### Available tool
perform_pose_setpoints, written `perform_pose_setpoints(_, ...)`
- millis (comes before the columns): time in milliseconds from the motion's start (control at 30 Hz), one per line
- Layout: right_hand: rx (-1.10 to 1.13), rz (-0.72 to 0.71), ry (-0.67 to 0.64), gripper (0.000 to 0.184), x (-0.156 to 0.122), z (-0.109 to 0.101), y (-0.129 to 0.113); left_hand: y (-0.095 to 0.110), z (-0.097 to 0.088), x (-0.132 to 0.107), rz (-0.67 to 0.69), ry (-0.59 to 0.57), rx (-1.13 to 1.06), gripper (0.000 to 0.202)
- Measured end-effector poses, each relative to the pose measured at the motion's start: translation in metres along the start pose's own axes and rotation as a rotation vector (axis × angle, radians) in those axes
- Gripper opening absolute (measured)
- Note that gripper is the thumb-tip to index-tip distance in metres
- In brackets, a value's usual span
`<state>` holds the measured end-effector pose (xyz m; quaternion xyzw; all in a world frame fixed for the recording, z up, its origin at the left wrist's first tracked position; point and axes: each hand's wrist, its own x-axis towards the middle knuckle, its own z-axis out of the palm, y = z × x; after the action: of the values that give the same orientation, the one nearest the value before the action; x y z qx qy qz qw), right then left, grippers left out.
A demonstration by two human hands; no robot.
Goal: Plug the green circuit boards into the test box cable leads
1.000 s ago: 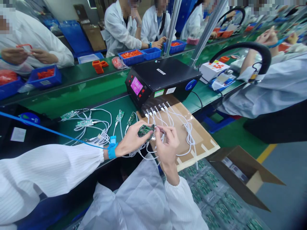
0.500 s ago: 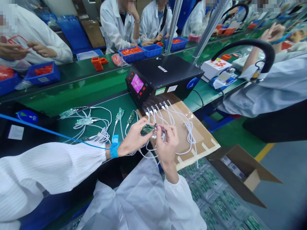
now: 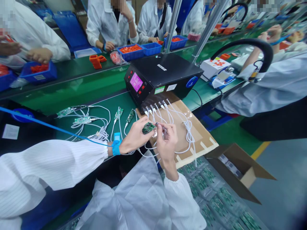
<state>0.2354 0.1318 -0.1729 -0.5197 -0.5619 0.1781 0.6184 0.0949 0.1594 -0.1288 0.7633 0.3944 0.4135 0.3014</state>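
My left hand, with a blue wrist strap, grips a small green circuit board by its left end. At the board's right end, my right hand is closed in a pinch; a small dark part shows by its fingertips, too small to name. Both hands are above the near left edge of a cardboard sheet. White cables run across that sheet from the front of a black test box with a lit pink screen. Left of my hands, more circuit boards lie on the green bench with white cables attached.
Below the bench on the right are clear trays of circuit boards and an open cardboard carton. Blue bins of orange parts line the far belt, where co-workers sit. A black curved hose arches at right.
The circuit board is turned slightly between my hands, and more of its face shows. My grip looks the same. Across the belt, a co-worker's hand at the far left has dropped to a blue bin.
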Motion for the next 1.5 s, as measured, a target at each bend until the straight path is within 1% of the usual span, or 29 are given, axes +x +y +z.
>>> perform_pose_setpoints(167, 0.074, 0.064, 0.058, 0.013, 0.001, -0.002, 0.000, -0.003, -0.002, -0.001, -0.035, -0.021, -0.013, 0.018)
perform_pose_setpoints(367, 0.024, 0.036, 0.043, 0.014, -0.001, -0.001, 0.003, 0.003, 0.000, -0.003, -0.054, -0.017, -0.028, 0.016)
perform_pose_setpoints(533, 0.097, 0.098, 0.064, 0.018, -0.004, 0.003, 0.004, 0.009, 0.004, 0.001, -0.058, -0.006, -0.059, 0.007)
perform_pose_setpoints(700, 0.082, 0.103, 0.097, 0.019, -0.005, 0.003, 0.003, 0.012, 0.006, 0.004, -0.049, -0.029, -0.057, 0.013)
perform_pose_setpoints(867, 0.084, 0.094, 0.093, 0.017, -0.001, 0.000, 0.003, 0.009, 0.006, 0.006, -0.022, -0.028, -0.039, 0.009)
perform_pose_setpoints(1000, 0.033, 0.064, 0.047, 0.013, 0.000, -0.006, 0.002, 0.006, 0.005, 0.008, -0.078, -0.046, -0.038, 0.006)
perform_pose_setpoints(1033, 0.026, 0.050, 0.049, 0.013, -0.003, -0.009, 0.001, 0.006, 0.004, 0.009, -0.103, -0.053, -0.051, 0.009)
perform_pose_setpoints(1100, -0.027, -0.012, 0.100, 0.021, -0.014, -0.013, 0.000, 0.007, 0.004, 0.011, -0.160, -0.045, -0.078, 0.015)
perform_pose_setpoints(1167, -0.174, -0.099, 0.144, 0.023, -0.030, -0.016, -0.002, 0.009, 0.004, 0.012, -0.228, -0.013, -0.102, 0.018)
perform_pose_setpoints(1233, -0.362, -0.151, 0.102, 0.015, -0.048, -0.017, -0.004, 0.010, 0.004, 0.014, -0.297, 0.000, -0.133, 0.021)
perform_pose_setpoints(1300, -0.474, -0.145, 0.015, 0.012, -0.061, -0.013, -0.005, 0.010, 0.003, 0.014, -0.334, -0.012, -0.167, 0.024)
perform_pose_setpoints(1367, -0.498, -0.131, -0.033, 0.009, -0.069, -0.008, -0.005, 0.010, 0.002, 0.014, -0.343, -0.017, -0.189, 0.024)
perform_pose_setpoints(1500, -0.490, -0.176, -0.013, 0.005, -0.069, 0.001, -0.004, 0.008, -0.001, 0.013, -0.369, -0.008, -0.219, 0.023)
